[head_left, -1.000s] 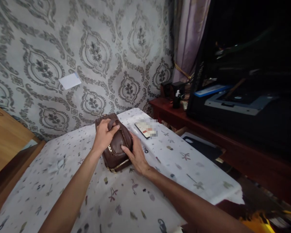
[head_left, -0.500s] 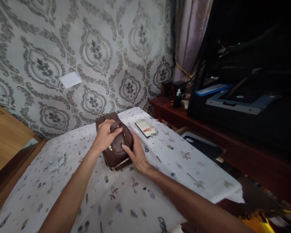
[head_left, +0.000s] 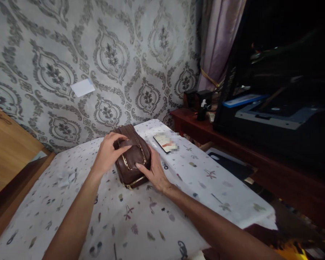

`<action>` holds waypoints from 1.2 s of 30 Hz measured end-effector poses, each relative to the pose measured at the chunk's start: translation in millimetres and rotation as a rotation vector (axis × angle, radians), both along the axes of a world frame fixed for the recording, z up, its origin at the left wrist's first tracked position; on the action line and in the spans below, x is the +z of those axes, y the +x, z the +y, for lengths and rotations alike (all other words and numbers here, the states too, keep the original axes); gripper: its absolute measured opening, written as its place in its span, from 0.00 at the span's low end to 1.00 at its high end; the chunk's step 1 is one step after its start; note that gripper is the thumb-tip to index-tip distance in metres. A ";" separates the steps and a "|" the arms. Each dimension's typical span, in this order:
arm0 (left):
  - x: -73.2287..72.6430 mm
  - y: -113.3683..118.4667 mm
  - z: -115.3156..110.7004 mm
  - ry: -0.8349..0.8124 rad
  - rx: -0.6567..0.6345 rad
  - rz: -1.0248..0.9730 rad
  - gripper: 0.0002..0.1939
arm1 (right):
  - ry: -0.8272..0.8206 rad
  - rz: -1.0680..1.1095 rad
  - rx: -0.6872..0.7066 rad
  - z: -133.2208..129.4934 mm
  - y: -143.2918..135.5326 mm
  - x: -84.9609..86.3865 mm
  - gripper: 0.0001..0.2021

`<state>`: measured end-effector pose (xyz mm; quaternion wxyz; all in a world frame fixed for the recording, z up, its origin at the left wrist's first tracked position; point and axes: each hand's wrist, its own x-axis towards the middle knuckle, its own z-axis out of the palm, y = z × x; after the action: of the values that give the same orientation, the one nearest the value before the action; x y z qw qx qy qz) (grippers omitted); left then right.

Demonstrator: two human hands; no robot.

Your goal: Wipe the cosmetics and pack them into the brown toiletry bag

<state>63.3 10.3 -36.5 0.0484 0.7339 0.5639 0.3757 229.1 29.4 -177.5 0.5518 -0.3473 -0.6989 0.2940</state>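
A brown leather bag [head_left: 131,157] with gold zippers lies on the patterned cloth in the middle of the head view. My left hand [head_left: 108,151] is at its upper left, fingers curled over the top and thumb along the front pocket. A bit of brown leather shows between thumb and fingers. Gripping the bag's right side is my right hand [head_left: 154,169], its thumb pressed on the front face and its other fingers hidden behind the edge. Right of the bag lies a phone [head_left: 164,143], its lit screen partly blurred.
The white patterned cloth [head_left: 141,231] covers the table up to the wallpapered wall. A large black television [head_left: 276,72] stands on a red-brown stand [head_left: 189,117] at right, with a small dark bottle [head_left: 202,112]. A wooden board [head_left: 13,151] is at left.
My left hand has shifted left on the bag, and its fingers have moved off the raised leather loop, uncovering more of the zipped pocket. My right hand keeps its grip.
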 end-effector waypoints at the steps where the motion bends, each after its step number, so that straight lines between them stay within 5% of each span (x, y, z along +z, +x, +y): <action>1: 0.3 -3.7 -4.4 -0.020 0.000 -0.018 0.09 | -0.003 0.003 0.006 0.1 -0.4 -0.3 0.42; 6: -2.9 -14.0 -19.0 -0.027 0.006 -0.005 0.05 | -0.027 0.011 0.006 2.3 -3.1 -2.5 0.50; 16: -13.1 -11.2 -26.3 0.149 0.074 0.100 0.07 | 0.027 -0.011 -0.024 4.6 -4.0 -2.6 0.49; 36: -10.9 -13.7 -28.9 0.044 -0.043 0.083 0.07 | 0.031 -0.003 -0.059 5.1 -4.5 -0.1 0.49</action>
<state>49.6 -18.7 -47.4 0.0170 0.7616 0.5412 0.3561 224.6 34.5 -177.6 0.5643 -0.3597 -0.6937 0.2663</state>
